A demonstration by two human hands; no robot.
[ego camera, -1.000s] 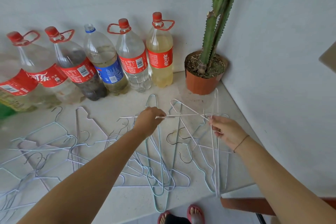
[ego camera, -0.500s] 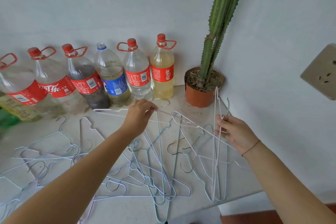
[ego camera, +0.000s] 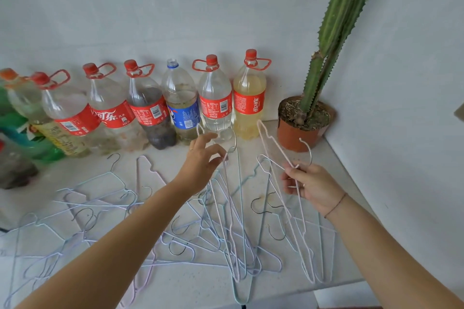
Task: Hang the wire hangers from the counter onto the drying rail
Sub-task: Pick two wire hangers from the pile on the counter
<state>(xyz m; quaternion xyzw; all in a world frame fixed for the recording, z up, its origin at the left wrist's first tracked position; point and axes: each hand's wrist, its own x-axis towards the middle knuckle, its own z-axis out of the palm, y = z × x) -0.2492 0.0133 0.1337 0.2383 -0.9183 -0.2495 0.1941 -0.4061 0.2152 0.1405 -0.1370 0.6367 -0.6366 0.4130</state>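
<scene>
Head view, left to right. Counter [ego camera: 334, 158]: pale, speckled, set into a corner of white walls.

Back row, against the wall: bottles, nine counted.
- Dark bottle [ego camera: 15, 165] at far left, partly cut off by the frame edge.
- Green bottle [ego camera: 15, 120], orange cap.
- Oil bottle [ego camera: 55, 133], yellowish contents.
- Red-label bottles, three in a run: first [ego camera: 72, 118] and second [ego camera: 110, 113] near clear, third [ego camera: 148, 110] with dark liquid at the base.
- Blue-label bottle [ego camera: 182, 108], blue neck ring, no cap seen.
- Red-label bottle [ego camera: 217, 105], clear liquid.
- Red-label bottle [ego camera: 249, 100], cloudy yellow liquid.

Red carry handles on caps: five counted.

Wire hangers [ego camera: 105, 211]: loose overlapping heap across the counter, pale blue, lilac and white; exact count cannot be told, well over ten.

Left hand [ego camera: 200, 160]: raised over the middle of the heap, thumb and forefinger pinching the neck of a lilac hanger [ego camera: 227, 208], other fingers spread; hook up, body trailing down into the heap.

Right hand [ego camera: 311, 185]: fingers curled round the neck of a white hanger [ego camera: 272, 143], lifted and tilted, hook just above the thumb, lower end down by the counter's front edge.

Cactus [ego camera: 344, 20]: one, tall, ribbed, in one terracotta pot [ego camera: 296, 135], back right corner.
</scene>
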